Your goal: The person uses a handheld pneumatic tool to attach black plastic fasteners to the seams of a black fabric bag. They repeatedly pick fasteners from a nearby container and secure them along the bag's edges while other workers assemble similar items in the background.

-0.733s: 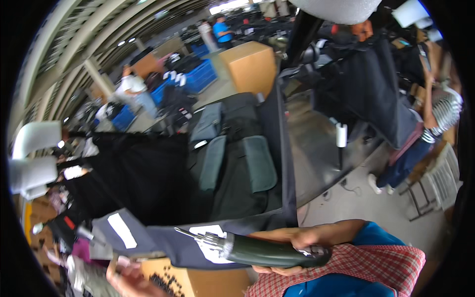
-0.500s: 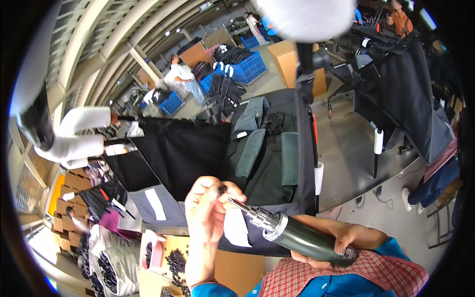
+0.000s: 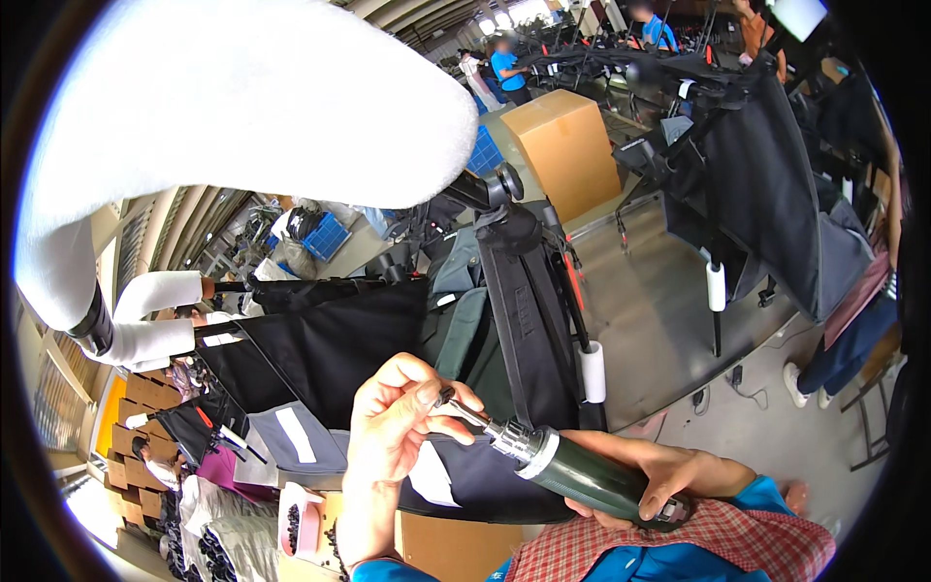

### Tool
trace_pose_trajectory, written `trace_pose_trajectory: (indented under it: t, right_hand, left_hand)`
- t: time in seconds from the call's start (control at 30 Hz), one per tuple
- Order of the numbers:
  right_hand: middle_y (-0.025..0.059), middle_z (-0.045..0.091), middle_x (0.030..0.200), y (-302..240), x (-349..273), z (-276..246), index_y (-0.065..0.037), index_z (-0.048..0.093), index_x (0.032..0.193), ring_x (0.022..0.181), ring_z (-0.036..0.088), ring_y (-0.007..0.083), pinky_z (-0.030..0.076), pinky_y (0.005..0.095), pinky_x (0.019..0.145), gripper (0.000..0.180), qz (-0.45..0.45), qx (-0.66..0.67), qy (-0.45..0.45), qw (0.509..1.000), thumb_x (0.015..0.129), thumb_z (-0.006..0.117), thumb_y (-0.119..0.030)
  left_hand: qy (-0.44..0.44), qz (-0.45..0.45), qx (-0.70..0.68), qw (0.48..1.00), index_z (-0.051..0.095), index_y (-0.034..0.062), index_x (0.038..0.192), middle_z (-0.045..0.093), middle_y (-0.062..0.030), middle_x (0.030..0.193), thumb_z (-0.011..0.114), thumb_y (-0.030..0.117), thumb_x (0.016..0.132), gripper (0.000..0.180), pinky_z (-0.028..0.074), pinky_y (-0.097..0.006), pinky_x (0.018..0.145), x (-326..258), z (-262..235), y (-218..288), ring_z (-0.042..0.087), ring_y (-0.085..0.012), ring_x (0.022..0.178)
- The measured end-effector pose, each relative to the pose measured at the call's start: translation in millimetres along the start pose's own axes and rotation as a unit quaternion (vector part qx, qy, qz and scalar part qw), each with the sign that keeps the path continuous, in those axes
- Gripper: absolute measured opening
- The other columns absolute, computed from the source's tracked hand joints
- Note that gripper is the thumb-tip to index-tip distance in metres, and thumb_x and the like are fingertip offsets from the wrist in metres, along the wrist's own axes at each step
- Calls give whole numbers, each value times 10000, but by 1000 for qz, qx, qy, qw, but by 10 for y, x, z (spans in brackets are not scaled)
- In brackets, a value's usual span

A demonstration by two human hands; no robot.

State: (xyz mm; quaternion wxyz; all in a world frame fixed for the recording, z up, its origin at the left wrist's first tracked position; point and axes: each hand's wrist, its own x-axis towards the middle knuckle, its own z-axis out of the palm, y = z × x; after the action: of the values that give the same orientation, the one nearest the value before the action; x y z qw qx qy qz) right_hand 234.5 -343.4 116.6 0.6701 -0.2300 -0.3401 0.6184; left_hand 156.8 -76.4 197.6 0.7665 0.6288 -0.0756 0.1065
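Observation:
My right hand [image 3: 679, 470] is wrapped round a dark green electric screwdriver [image 3: 582, 477], its silver nose pointing up and left. At the tip of its bit, my left hand [image 3: 393, 417] pinches a small black part [image 3: 444, 396] between thumb and fingers. Whether the part sits on the bit or only touches it, I cannot tell. Just beyond my hands stands a stroller-like frame with a black fabric body [image 3: 339, 335] and grey-green padded straps [image 3: 456, 315]. A white-wrapped bar [image 3: 252, 107] of it looms large at the upper left.
A pink bin [image 3: 303, 519] of small black parts stands on a cardboard surface [image 3: 456, 545] at lower left. Another black fabric frame [image 3: 766, 184] rests on the metal table [image 3: 659, 310] at right. A cardboard box [image 3: 562, 155] is behind. Several people work farther off.
The white-wrapped bar has swung down and left, filling the upper left. The black side panel beside the straps has tilted inward. My hands keep the screwdriver and small part together, slightly farther left.

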Motion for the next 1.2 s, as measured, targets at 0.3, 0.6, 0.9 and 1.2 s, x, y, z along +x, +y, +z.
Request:
trace_pose_trajectory:
  t: [0.3, 0.6, 0.9, 1.2]
  right_hand:
    - [132, 494, 1160, 19, -62, -70, -57, 20, 1510, 780, 555, 141, 466, 284, 696, 1139, -60, -141, 7, 988, 707, 815, -197]
    - [159, 239, 1509, -42, -155, 36, -22, 43, 1500, 1333, 339, 215, 336, 334, 1054, 1071, -71, -352, 64, 931, 763, 800, -194]
    - [160, 344, 1414, 153, -142, -358, -35, 128, 1499, 1121, 473, 196, 401, 326, 936, 790, -334, -353, 157, 860, 880, 615, -106]
    - [149, 509, 1195, -811, 726, -748, -135, 649, 1105, 918, 621, 284, 484, 345, 831, 207, -511, -580, 354, 526, 903, 607, -128]
  left_hand:
    - [-42, -55, 54, 996, 511, -25, 905, 646, -278, 879, 574, 62, 922, 109, 616, -416, 655, 109, 114, 238, 683, -336, 837]
    - [-91, 4, 147, 985, 471, -28, 941, 635, -274, 899, 496, 47, 964, 81, 604, -414, 711, 206, 272, 281, 676, -305, 848]
    - [-42, 143, 57, 987, 397, 15, 1300, 425, -219, 1365, 556, 350, 937, 519, 453, -477, 960, 373, 975, -75, 503, -338, 1196]
    - [47, 214, 217, 951, 216, -2, 1470, 264, -193, 1510, 425, 86, 982, 537, 168, -406, 1156, 351, 717, -496, 251, -278, 1412]
